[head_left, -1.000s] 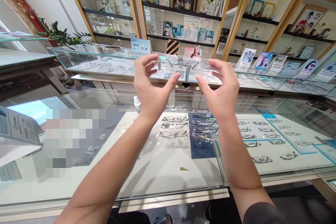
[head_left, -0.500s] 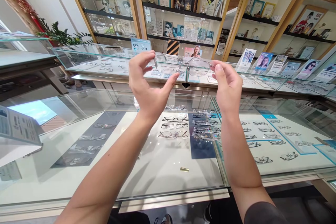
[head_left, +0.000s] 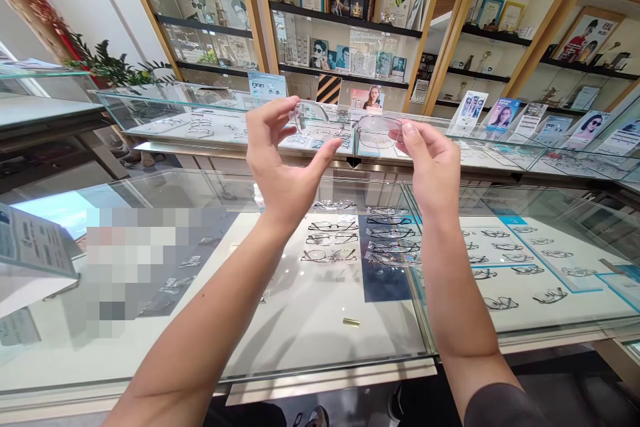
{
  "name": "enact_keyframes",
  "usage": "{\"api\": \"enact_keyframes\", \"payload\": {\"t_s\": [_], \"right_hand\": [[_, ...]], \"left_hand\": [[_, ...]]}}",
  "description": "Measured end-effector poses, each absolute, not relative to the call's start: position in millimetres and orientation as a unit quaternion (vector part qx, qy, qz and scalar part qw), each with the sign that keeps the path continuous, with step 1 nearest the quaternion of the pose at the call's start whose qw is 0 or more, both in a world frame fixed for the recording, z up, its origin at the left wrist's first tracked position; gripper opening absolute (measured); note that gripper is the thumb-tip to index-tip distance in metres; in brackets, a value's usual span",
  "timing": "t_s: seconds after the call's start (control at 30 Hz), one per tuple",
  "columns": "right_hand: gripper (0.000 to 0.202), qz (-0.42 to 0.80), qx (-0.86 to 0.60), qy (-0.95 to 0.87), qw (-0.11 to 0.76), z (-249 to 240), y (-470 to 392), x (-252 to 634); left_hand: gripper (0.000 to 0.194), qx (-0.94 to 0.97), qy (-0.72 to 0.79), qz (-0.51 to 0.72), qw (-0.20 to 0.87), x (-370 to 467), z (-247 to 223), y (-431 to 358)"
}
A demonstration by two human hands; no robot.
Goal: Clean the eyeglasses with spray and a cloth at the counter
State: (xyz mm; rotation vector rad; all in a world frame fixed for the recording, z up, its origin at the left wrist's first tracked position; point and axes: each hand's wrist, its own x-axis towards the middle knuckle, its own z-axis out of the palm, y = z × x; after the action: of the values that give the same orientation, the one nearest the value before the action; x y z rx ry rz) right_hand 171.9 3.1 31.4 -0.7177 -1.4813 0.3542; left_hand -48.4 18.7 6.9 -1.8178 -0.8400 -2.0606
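A pair of thin-rimmed eyeglasses (head_left: 379, 131) is held up in front of me over the glass display case. My left hand (head_left: 290, 160) has its index finger at the left end of the frame, with the thumb stretched toward the middle near the lower rim. At the right end, my right hand (head_left: 431, 163) pinches the frame between thumb and fingers. Behind the glasses the lenses show the far counter. Below, rows of eyeglasses (head_left: 333, 238) lie inside the case, between my forearms.
The near glass case (head_left: 320, 340) spans the front, with a small gold bar (head_left: 351, 322) in it. A folded sign (head_left: 35, 247) stands at the left. Across the aisle is another glass counter (head_left: 200, 123) with upright cards, and shelves (head_left: 345, 20) stand behind.
The glasses have tilted slightly, and my right fingers now overlap the right lens's edge more. A blurred, blocky patch now covers part of the case at the left.
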Motion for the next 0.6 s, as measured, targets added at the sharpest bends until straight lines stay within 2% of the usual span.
{"api": "enact_keyframes", "payload": {"t_s": [0.1,0.23,0.43,0.6], "right_hand": [[0.035,0.19,-0.309,-0.655,0.663,34,-2,170],[0.037,0.225,-0.308,-0.652,0.656,37,-9,166],[0.042,0.245,-0.311,-0.663,0.635,39,-12,166],[0.035,0.217,-0.308,-0.684,0.624,35,-5,171]], "left_hand": [[0.074,-0.641,-0.277,-0.702,0.142,-51,6,24],[0.08,-0.662,-0.239,-0.705,0.092,-54,3,31],[0.065,-0.653,-0.254,-0.707,0.096,-55,4,36],[0.069,-0.655,-0.274,-0.699,0.093,-56,5,35]]}}
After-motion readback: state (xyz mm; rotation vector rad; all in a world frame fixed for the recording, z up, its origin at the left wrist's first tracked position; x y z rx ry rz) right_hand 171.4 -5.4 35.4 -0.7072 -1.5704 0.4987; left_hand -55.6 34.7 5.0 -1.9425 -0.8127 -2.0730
